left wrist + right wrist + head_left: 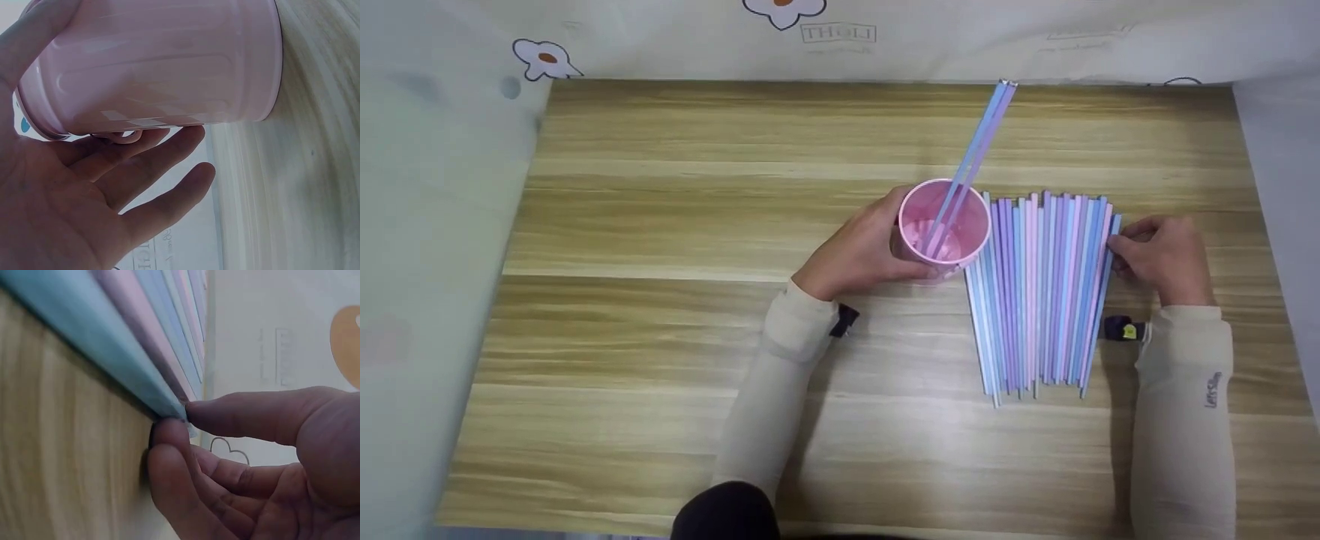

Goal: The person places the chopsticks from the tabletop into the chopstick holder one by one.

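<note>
Pinching the outermost blue stick [104,343] at the right of the row, with the pink cup [973,221] held at the left

The right hand [1164,253] is nearly closed, thumb and fingertips meeting on the far end of the stick. That stick lies on the table [660,337] at the right edge of a row of sticks [1035,300] in blue, purple and pink, with a pink stick [143,326] just beside it.

What the next move hangs on, I judge, is the way across: the cup is to the left of the right hand, past the whole row, beside its far left corner. The stick's long axis runs from near to far, its far end tipped slightly rightward, away from the cup. Its length lies flat, whereas the cup's mouth faces up. The right hand is the nearer one to the stick.

The left hand [870,251] grips the cup from its left side, thumb towards the person. Two sticks [979,135] stand in it, blue and purple, leaning far and right. Whether the cup touches the row I cannot tell.
</note>
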{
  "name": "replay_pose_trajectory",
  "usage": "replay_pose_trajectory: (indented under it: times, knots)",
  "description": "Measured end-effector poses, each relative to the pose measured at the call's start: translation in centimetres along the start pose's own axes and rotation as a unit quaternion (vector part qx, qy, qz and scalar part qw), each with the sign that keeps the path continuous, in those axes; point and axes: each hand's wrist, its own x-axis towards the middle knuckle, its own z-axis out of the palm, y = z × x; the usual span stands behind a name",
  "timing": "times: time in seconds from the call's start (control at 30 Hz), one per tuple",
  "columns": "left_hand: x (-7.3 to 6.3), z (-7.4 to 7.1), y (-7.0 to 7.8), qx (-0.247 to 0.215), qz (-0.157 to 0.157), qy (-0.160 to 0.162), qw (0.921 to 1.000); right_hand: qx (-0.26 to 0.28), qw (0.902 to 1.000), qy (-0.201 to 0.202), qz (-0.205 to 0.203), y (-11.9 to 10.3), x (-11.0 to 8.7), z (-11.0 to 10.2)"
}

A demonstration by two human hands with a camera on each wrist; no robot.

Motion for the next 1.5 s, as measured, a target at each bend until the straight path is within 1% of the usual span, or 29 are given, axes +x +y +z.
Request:
replay_pose_trajectory:
  times: [0.13, 0.27, 0.4, 0.53, 0.6, 0.77, 0.9, 1.03, 1.17, 1.23, 1.27, 1.3, 1.33, 1.4, 1.43, 1.47, 1.5]
  knots:
    - [0.0, 0.0, -0.1, 0.002, -0.007, -0.007, 0.9999, -0.034, 0.9990, 0.025, -0.014, -0.2, 0.0, 0.5]
    - [0.0, -0.1, -0.2, 0.003, -0.008, -0.005, 1.0000, -0.059, 0.9970, 0.042, -0.026, -0.2, 0.1, 0.9]
    - [-0.1, 0.0, -0.2, 0.003, -0.013, -0.006, 0.9999, -0.057, 0.9977, 0.032, -0.019, -0.2, 0.1, 0.9]
    - [-0.1, 0.1, -0.2, 0.002, -0.014, -0.007, 0.9999, -0.055, 0.9975, 0.033, -0.030, -0.2, 0.1, 0.9]
    - [-0.1, 0.2, -0.2, 0.000, -0.014, -0.008, 0.9999, -0.050, 0.9971, 0.042, -0.038, -0.3, 0.1, 0.7]
    - [0.3, 0.3, -0.2, -0.003, -0.009, -0.003, 1.0000, -0.009, 0.9941, 0.084, -0.069, -1.0, -0.2, 0.1]
    - [0.6, 0.6, -0.3, -0.003, -0.005, -0.001, 1.0000, 0.034, 0.9879, 0.115, -0.098, -1.5, -0.6, -0.6]
    - [0.9, 0.9, -0.3, -0.009, 0.006, -0.006, 0.9999, 0.059, 0.9815, 0.139, -0.118, -2.1, -1.2, -1.4]
    - [1.0, 1.0, -0.3, 0.004, 0.010, -0.002, 0.9999, 0.091, 0.9771, 0.148, -0.123, -3.2, -1.4, -1.9]
    - [0.9, 1.0, -0.3, 0.009, 0.011, -0.003, 0.9999, 0.138, 0.9724, 0.148, -0.116, -4.0, -1.5, -2.4]
    - [1.0, 0.9, -0.3, 0.011, 0.012, -0.003, 0.9999, 0.176, 0.9659, 0.152, -0.115, -4.5, -1.5, -2.7]
    - [1.0, 0.9, -0.3, 0.008, 0.014, -0.003, 0.9999, 0.223, 0.9551, 0.159, -0.114, -5.0, -1.5, -3.0]
    - [1.0, 1.0, -0.4, 0.004, 0.015, -0.003, 0.9999, 0.277, 0.9393, 0.168, -0.114, -5.6, -1.6, -3.3]
    - [1.0, 0.9, -0.4, -0.002, 0.016, -0.002, 0.9999, 0.375, 0.8971, 0.196, -0.127, -6.6, -1.7, -3.9]
    - [1.0, 0.9, -0.4, -0.004, 0.017, -0.002, 0.9998, 0.406, 0.8773, 0.215, -0.137, -7.1, -1.8, -4.1]
    - [1.0, 0.9, -0.3, -0.007, 0.018, -0.001, 0.9998, 0.437, 0.8555, 0.233, -0.152, -7.6, -1.9, -4.4]
    - [1.0, 0.9, -0.3, -0.009, 0.019, -0.002, 0.9998, 0.454, 0.8401, 0.248, -0.162, -8.1, -2.0, -4.6]
